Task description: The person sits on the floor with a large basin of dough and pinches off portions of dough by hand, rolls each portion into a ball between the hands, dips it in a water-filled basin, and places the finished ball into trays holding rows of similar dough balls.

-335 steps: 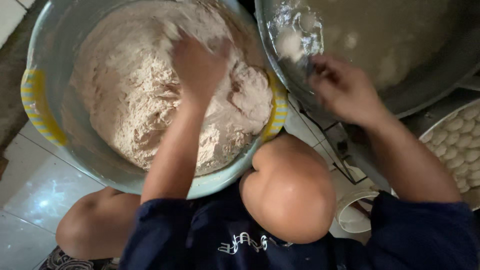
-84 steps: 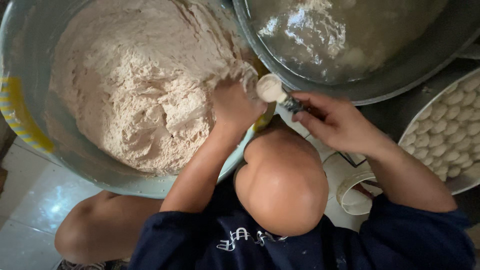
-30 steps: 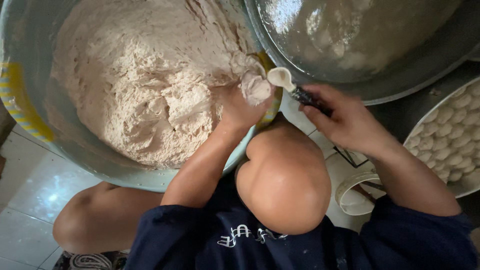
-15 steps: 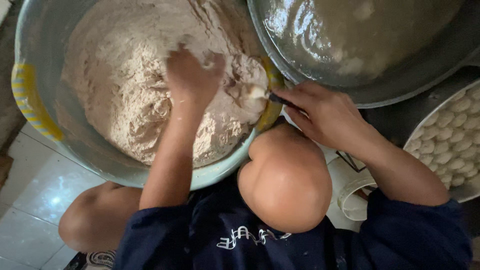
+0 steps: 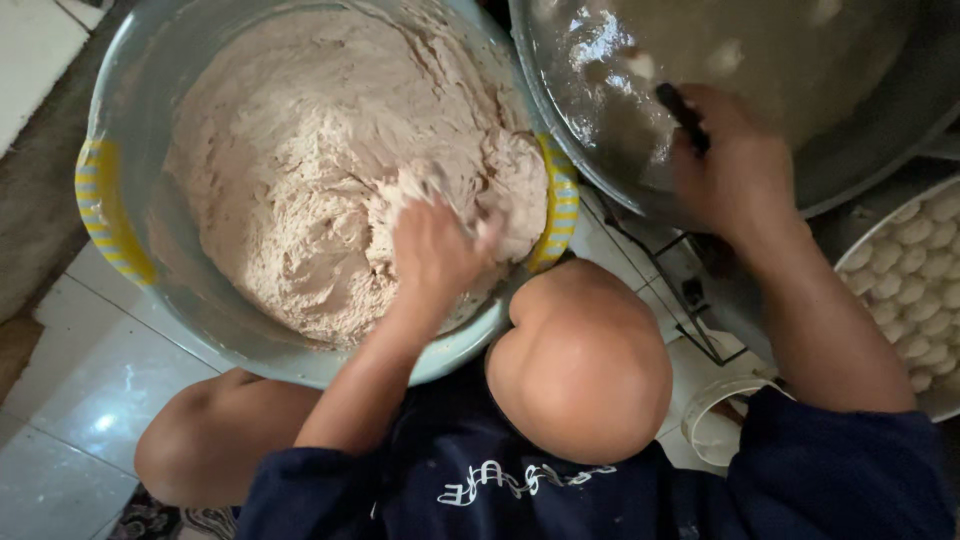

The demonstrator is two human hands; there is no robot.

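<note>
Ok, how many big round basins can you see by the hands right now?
2. The pale tub of dough is at left, left hand in it. The metal basin is at upper right, right hand over it. Others may lie out of frame.

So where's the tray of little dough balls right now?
The tray of dough balls sits at the right edge of the head view, just below the metal pan, beside the right hand.
</note>
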